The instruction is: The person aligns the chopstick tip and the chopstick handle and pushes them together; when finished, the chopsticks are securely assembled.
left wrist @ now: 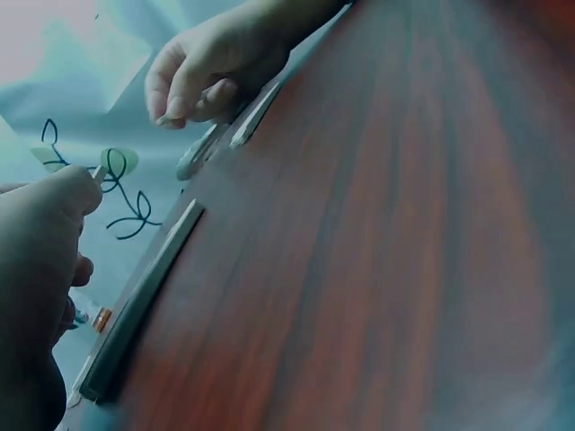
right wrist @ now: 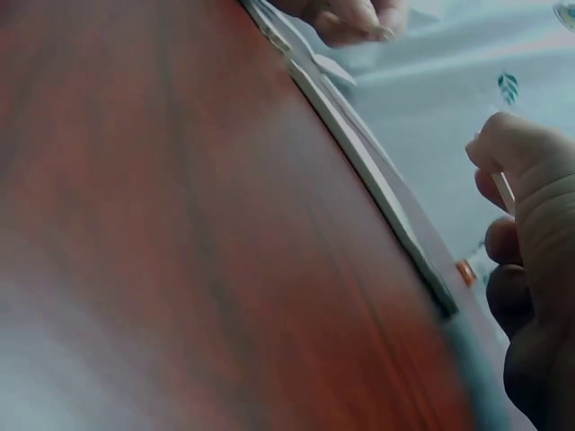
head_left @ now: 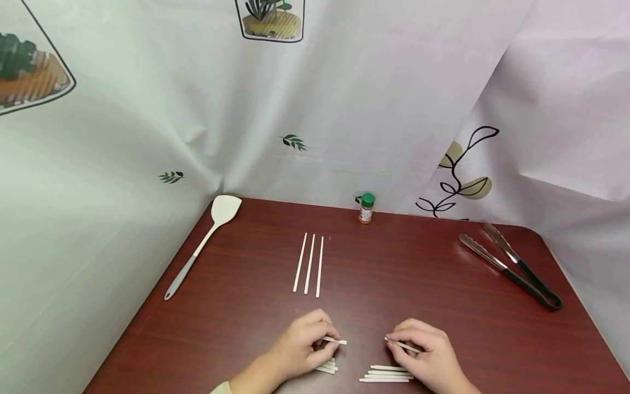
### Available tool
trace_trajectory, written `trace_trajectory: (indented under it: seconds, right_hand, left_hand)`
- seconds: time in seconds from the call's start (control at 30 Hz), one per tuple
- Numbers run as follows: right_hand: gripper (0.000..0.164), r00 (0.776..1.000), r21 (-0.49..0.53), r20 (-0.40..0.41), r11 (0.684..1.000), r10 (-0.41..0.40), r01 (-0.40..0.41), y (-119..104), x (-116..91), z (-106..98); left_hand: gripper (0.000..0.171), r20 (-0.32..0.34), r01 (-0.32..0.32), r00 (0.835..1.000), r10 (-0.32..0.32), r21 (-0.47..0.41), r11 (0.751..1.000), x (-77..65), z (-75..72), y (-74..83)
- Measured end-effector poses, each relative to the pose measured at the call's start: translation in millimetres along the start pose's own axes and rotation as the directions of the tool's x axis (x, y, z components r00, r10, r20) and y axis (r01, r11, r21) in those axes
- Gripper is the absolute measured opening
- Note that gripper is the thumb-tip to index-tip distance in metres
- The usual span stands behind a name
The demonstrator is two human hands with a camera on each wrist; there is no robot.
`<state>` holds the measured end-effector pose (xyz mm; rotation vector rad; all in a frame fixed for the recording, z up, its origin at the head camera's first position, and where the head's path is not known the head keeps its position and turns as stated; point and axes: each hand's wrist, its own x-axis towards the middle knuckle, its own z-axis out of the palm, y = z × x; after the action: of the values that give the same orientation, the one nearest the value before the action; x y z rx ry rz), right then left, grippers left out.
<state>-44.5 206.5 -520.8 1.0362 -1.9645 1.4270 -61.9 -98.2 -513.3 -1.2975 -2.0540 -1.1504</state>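
My left hand pinches a thin white stick between thumb and fingers, its tip poking out to the right. Under that hand lies a small pile of similar sticks, partly hidden. My right hand pinches another white stick above a second pile. Beyond the hands, three white sticks lie apart, side by side and nearly parallel. In the left wrist view, a stick lies on the table below the left hand. The right wrist view shows the right hand above table-level sticks.
A white spatula with a grey handle lies along the left edge of the dark red table. At the back stands a green-capped spice jar. Metal tongs with black handles lie at the right. Printed cloth hangs behind.
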Motion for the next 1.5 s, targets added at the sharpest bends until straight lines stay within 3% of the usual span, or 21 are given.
trace_trajectory:
  seconds: [0.13,0.27,0.4,0.63,0.83,1.17,1.5]
  right_hand:
    - [0.010,0.998,0.001,0.014,0.998,-0.066,0.066,-5,2,8]
    - [0.009,0.996,0.038,0.032,0.996,-0.084,0.083,-11,2,15]
    - [0.009,0.996,0.056,0.028,0.995,-0.081,0.079,-15,4,19]
    - [0.025,0.998,0.121,0.051,0.992,-0.043,0.037,-19,0,25]
    - [0.031,0.993,0.180,0.088,0.982,-0.080,0.063,-21,1,31]
    - [0.018,0.984,0.234,0.106,0.965,-0.144,0.116,-20,6,30]
    - [0.014,0.987,0.257,0.142,0.966,-0.077,0.038,-19,-1,29]
  left_hand:
    - [0.017,-0.023,-0.026,0.999,0.028,0.082,0.996,2.1,11.7,12.9]
    - [0.014,-0.030,-0.121,0.992,0.125,0.130,0.984,5.0,21.5,21.6]
    - [0.009,-0.046,-0.156,0.985,0.166,0.165,0.974,5.9,24.5,23.1]
    - [0.007,-0.038,-0.145,0.987,0.157,0.227,0.963,4.5,26.2,22.2]
    - [0.010,-0.019,-0.163,0.985,0.171,0.209,0.964,1.8,26.3,20.2]
    - [0.016,0.013,-0.171,0.985,0.171,0.158,0.973,2.4,26.4,20.8]
    - [0.011,-0.004,-0.112,0.994,0.113,0.105,0.988,-0.3,28.0,22.2]
